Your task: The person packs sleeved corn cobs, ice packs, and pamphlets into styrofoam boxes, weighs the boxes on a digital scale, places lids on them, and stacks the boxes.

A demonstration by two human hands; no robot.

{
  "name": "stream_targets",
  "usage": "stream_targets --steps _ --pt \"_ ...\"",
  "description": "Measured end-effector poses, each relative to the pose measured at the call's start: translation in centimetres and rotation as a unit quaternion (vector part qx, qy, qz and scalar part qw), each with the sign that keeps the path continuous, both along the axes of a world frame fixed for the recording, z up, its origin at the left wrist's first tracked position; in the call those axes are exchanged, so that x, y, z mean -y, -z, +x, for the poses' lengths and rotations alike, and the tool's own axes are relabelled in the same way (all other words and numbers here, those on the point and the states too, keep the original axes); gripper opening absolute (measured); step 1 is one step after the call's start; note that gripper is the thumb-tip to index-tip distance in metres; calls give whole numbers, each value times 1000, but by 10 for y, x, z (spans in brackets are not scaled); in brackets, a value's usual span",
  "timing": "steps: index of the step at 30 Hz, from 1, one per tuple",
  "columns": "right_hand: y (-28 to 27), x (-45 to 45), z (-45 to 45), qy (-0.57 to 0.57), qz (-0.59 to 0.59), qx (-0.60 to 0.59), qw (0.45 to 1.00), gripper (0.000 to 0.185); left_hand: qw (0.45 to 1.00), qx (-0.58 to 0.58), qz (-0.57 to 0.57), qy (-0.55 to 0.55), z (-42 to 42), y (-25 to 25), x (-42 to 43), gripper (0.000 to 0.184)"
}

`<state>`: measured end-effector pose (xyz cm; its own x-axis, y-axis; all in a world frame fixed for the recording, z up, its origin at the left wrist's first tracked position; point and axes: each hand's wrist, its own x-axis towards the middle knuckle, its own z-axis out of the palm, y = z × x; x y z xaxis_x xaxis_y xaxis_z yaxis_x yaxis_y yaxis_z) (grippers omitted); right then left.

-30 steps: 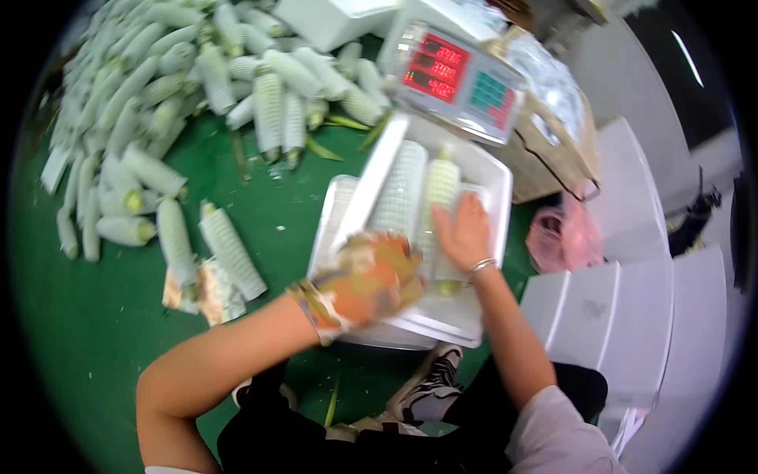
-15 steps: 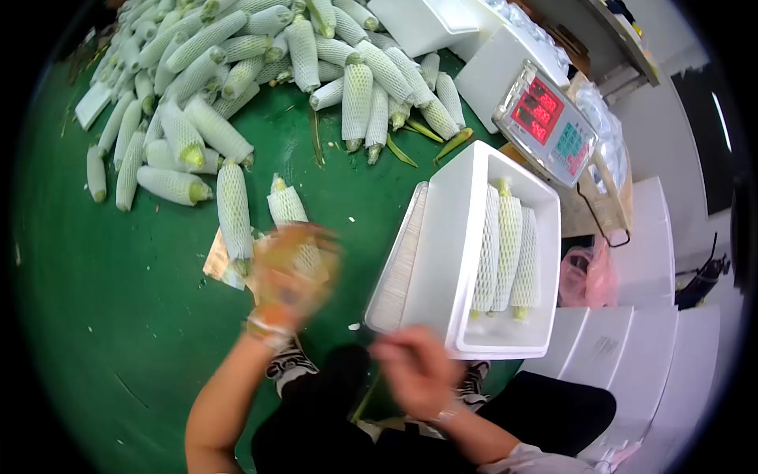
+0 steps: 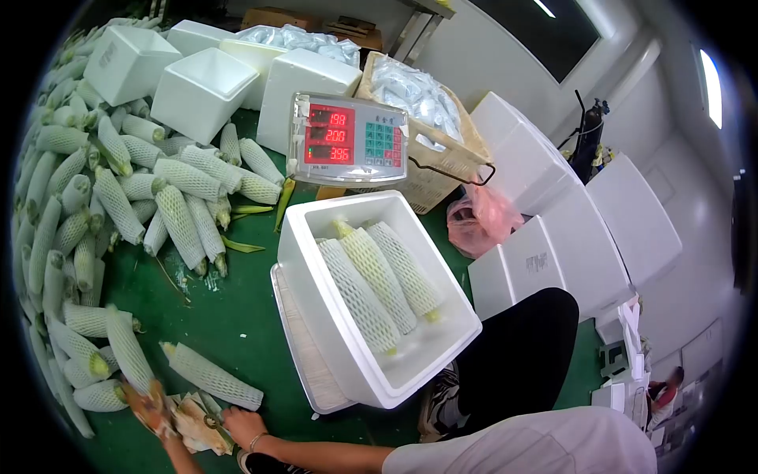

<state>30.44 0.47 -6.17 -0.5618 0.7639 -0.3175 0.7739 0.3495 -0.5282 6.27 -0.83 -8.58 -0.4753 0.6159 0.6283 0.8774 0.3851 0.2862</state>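
Note:
My left hand (image 3: 148, 409), in a stained orange-brown glove, is at the lower left with its fingers closed around the bottom end of an ear of corn (image 3: 130, 347) in a white foam net. My bare right hand (image 3: 246, 428), a bracelet at its wrist, is low beside the end of another netted ear (image 3: 215, 377); its fingertips are partly hidden. Between the hands lies a torn, brownish piece of cardboard (image 3: 197, 426). Three netted ears (image 3: 371, 276) lie side by side in a white foam box (image 3: 296, 237) on a scale platform (image 3: 304, 355).
A scale display (image 3: 347, 140) with red digits stands behind the box. A large pile of netted corn (image 3: 71, 189) fills the left. White foam boxes (image 3: 209, 87), a crate of bagged packs (image 3: 426, 170), a pink plastic bag (image 3: 482, 221) and stacked boxes (image 3: 545, 245) stand around; a person (image 3: 663, 395) is far right.
The view has swung right, so the box and scale appear further left. My left hand has come to an ear's end, and my right hand has moved from beside the box to the corn.

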Motion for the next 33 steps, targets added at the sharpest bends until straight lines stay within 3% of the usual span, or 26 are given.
stream_targets --steps 2,4,5,6,8,9,11,13,15,16,17,18,19,20,22,24,26,29,30,31,33 --pt "-21 -1 3 32 0 -18 999 32 998 1 51 22 -29 -4 -35 57" --pt "-23 -4 1 64 48 -38 996 31 995 80 55 5 -55 -11 -78 66" --pt "-21 0 0 75 87 -44 992 30 990 118 -21 -69 -56 -28 -97 70" --pt "-28 7 3 71 118 -48 989 30 998 20 10 -54 -86 8 -104 66" --pt "-53 -5 9 -19 -58 -56 997 32 992 -49 -52 -99 -142 86 -102 57" --pt "-85 -17 13 -23 -14 -111 993 32 988 -49 -85 -115 -118 74 -89 57" --pt "-94 -64 7 33 139 -268 953 33 988 -64 -88 -113 -39 21 -65 56" --pt "-102 -131 -19 109 157 -275 942 39 989 -61 -98 -92 24 -24 -51 56" --pt "-72 -196 -62 247 191 -180 933 45 977 95 -174 -78 94 -82 -47 60" --pt "-68 -222 -80 287 189 -136 929 47 976 178 -124 -5 116 -75 -42 63" --pt "-64 -242 -98 326 187 -92 922 49 951 252 -177 -15 145 -88 -43 70" --pt "-57 -263 -112 298 221 -56 927 51 950 274 -152 2 168 -63 -37 81" --pt "-48 -282 -126 272 251 -22 929 53 959 277 14 58 184 -35 -36 91" --pt "-36 -304 -139 303 216 -5 928 59 896 416 -152 -17 194 -83 -37 98" --pt "-38 -314 -149 361 173 -32 916 67 884 440 -140 -72 205 -84 -48 103" --pt "-58 -311 -146 314 22 -43 948 71 890 395 -171 -150 205 -53 -64 106" --pt "-67 -300 -147 354 -6 -120 928 70 898 392 -180 -86 184 42 -55 98" --pt "-82 -265 -108 363 -88 -315 873 63 899 423 46 -103 146 29 -77 69" --pt "-94 -242 -88 367 -65 -321 871 60 910 397 58 -102 114 15 -83 68" --pt "-109 -209 -62 351 -119 -417 830 56 921 369 68 -100 79 -2 -92 69" --pt "-142 -144 -10 340 -176 -447 808 55 860 491 126 -55 16 -74 -134 50"
